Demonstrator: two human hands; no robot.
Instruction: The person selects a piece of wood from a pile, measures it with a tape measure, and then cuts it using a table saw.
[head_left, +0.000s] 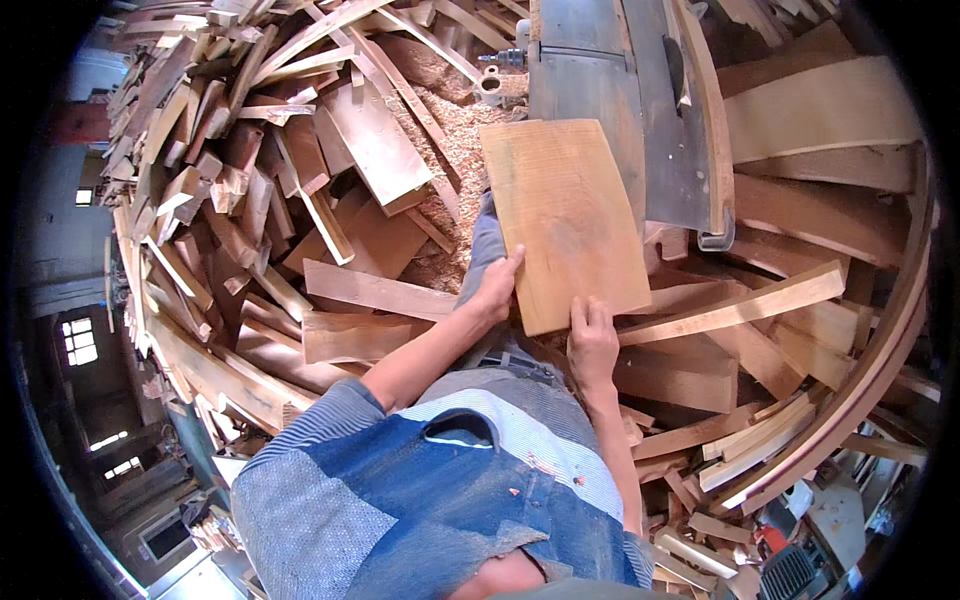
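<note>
A flat, light-brown wooden board (565, 215) with a darker patch in its middle is held in front of me, its far part over the near end of a grey metal machine bed (588, 90). My left hand (496, 286) grips the board's left edge, thumb on top and the other fingers hidden beneath. At the near edge, my right hand (593, 342) is closed on the board, its curled fingers showing at the rim. How much of the board rests on the bed cannot be seen.
Loose wood offcuts (370, 150) pile up on the left, with sawdust (462, 140) beside the machine. A wooden strip (712, 120) runs along the machine's right side. More planks (815, 215) lie to the right, inside a long curved wooden edge (905, 310). A long stick (735, 303) juts toward my right hand.
</note>
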